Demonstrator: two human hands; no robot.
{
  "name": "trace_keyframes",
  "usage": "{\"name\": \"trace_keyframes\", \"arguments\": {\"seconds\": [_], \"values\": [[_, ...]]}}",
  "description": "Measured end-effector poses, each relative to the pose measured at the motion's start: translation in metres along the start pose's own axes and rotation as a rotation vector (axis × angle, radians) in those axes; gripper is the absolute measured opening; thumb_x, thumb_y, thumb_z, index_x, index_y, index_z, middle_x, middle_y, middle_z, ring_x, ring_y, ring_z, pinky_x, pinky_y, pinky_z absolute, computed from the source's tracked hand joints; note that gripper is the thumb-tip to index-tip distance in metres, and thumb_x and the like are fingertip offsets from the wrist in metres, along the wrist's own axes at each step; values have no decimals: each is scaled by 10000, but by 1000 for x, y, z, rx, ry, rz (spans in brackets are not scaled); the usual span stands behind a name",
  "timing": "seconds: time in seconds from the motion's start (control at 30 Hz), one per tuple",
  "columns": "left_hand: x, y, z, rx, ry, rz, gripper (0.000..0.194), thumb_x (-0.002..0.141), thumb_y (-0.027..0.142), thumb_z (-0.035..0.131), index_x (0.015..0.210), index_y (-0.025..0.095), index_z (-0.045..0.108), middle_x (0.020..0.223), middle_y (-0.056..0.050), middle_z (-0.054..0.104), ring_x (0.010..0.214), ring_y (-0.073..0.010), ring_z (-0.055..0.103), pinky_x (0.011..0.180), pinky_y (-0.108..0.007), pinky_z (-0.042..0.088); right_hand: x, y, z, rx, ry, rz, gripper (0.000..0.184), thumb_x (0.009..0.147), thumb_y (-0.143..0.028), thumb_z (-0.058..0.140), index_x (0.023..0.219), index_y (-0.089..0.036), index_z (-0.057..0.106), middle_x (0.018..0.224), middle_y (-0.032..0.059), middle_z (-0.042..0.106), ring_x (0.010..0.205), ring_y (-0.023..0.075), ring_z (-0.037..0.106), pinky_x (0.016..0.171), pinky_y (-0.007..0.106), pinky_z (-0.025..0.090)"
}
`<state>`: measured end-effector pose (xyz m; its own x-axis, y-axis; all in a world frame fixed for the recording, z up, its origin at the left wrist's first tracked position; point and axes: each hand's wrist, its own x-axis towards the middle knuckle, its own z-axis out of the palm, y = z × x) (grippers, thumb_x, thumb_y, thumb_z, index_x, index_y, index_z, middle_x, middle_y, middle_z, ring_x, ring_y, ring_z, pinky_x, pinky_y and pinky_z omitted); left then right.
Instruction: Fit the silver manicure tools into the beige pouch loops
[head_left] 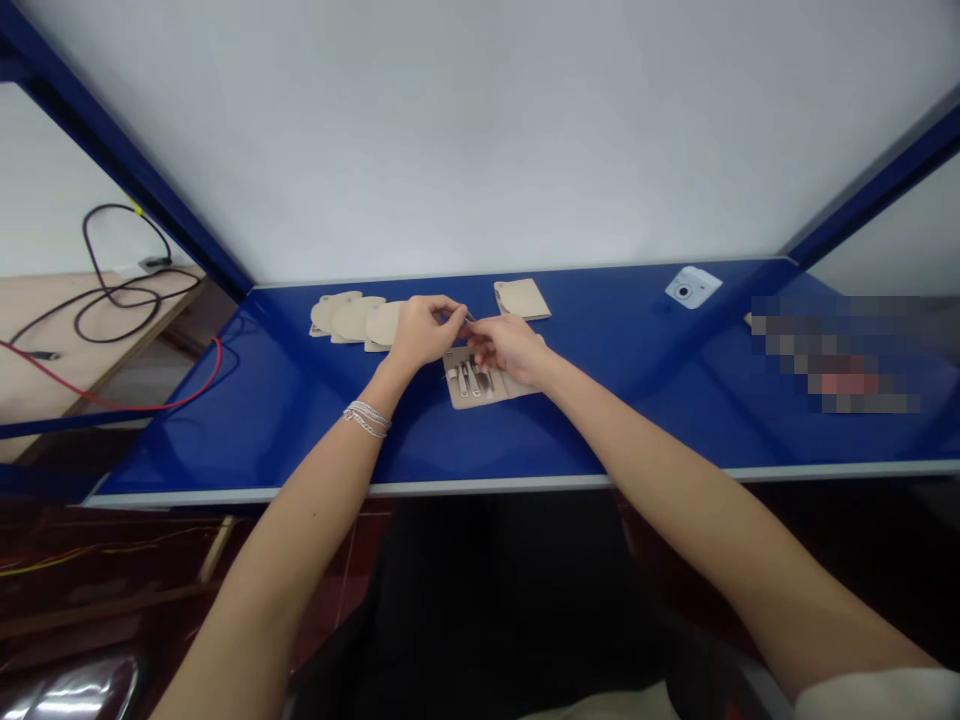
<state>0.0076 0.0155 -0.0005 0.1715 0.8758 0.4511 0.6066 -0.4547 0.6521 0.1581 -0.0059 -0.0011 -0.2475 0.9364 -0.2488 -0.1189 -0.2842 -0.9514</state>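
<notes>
An open beige manicure case (463, 400) lies on the blue table, with several small metal tools in it, nail clippers (464, 378) among them. Above its upper edge my left hand (426, 328) is closed in a pinch, and my right hand (514, 350) is closed facing it, covering part of the case. Between the fingertips shows a thin, shiny metal tool (470, 317), too small to name more exactly; both hands appear to grip it. Left of my hands, several shut beige cases (349, 318) overlap in a row. Another shut beige case (525, 298) rests behind my right hand.
On the blue table (480, 450) a white card with a camera-like print (691, 288) lies at the back right. A blurred-out item (840, 360) is at the far right. Black cables (124, 295) and a red cable (202, 385) are at the left. A white wall stands behind.
</notes>
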Motion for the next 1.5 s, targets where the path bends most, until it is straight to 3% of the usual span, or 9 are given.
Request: {"name": "trace_keyframes", "arguments": {"seconds": [0.2, 0.3, 0.43, 0.53, 0.67, 0.87, 1.0, 1.3, 1.5], "values": [[0, 0, -1, -31, -35, 19, 277, 809, 297, 574, 925, 135, 767, 729, -67, 723, 531, -123, 528, 542, -240, 395, 0, -5, -6, 124, -48, 71, 153, 895, -247, 569, 823, -117, 606, 623, -16, 537, 421, 69, 495, 371, 205, 382], [0, 0, -2, -21, -56, 12, 281, 810, 301, 572, 939, 148, 769, 703, -56, 717, 508, -124, 522, 534, -242, 393, 1, -4, -5, 102, -12, 33, 176, 933, -247, 522, 833, -122, 596, 632, -20, 531, 410, 62, 481, 366, 203, 382], [0, -1, -3, 46, -79, 21, 248, 787, 286, 598, 906, 164, 778, 660, -40, 704, 539, -131, 540, 561, -240, 410, 5, 3, -4, -81, 74, -57, 126, 894, -194, 580, 782, -142, 554, 655, -5, 577, 416, 69, 514, 368, 205, 409], [0, -3, -3, 75, -101, 34, 244, 779, 288, 613, 907, 163, 780, 687, -51, 718, 572, -145, 568, 597, -255, 430, 5, 7, -5, -369, 127, -171, 183, 881, -254, 606, 744, -162, 526, 573, 2, 588, 394, 93, 526, 360, 201, 399], [1, -4, -3, 101, -113, 62, 238, 783, 308, 620, 878, 160, 781, 727, -68, 731, 590, -155, 592, 607, -266, 431, 1, 7, -7, -594, 154, -258, 106, 889, -251, 565, 826, -165, 561, 530, 1, 600, 361, 97, 507, 361, 192, 387], [-4, 5, -3, 87, -78, 108, 222, 748, 341, 671, 841, 165, 768, 579, -28, 663, 511, -123, 530, 545, -236, 394, 3, 7, -9, -472, 178, -398, 108, 842, -103, 512, 879, -148, 603, 809, 40, 676, 498, 93, 611, 403, 165, 432], [-6, 11, -2, 105, -51, 147, 210, 764, 338, 648, 783, 156, 750, 564, -25, 642, 509, -115, 519, 531, -231, 377, 7, 10, -10, -349, 127, -387, 179, 851, -95, 470, 951, -156, 605, 931, 49, 676, 580, 94, 649, 429, 155, 469], [-7, 14, 1, 138, -12, 216, 148, 734, 276, 638, 696, 147, 698, 600, -22, 645, 518, -99, 497, 559, -241, 381, 3, 9, -9, -404, 180, -437, 268, 812, -56, 456, 972, -161, 643, 895, 47, 676, 588, 117, 658, 430, 180, 504], [-7, 15, 2, 159, -11, 210, 145, 730, 279, 634, 682, 149, 677, 595, -22, 638, 524, -101, 492, 555, -241, 375, 9, 13, -11, -371, 183, -442, 231, 855, -149, 484, 998, -156, 664, 901, 61, 667, 570, 114, 635, 443, 207, 512]]}}
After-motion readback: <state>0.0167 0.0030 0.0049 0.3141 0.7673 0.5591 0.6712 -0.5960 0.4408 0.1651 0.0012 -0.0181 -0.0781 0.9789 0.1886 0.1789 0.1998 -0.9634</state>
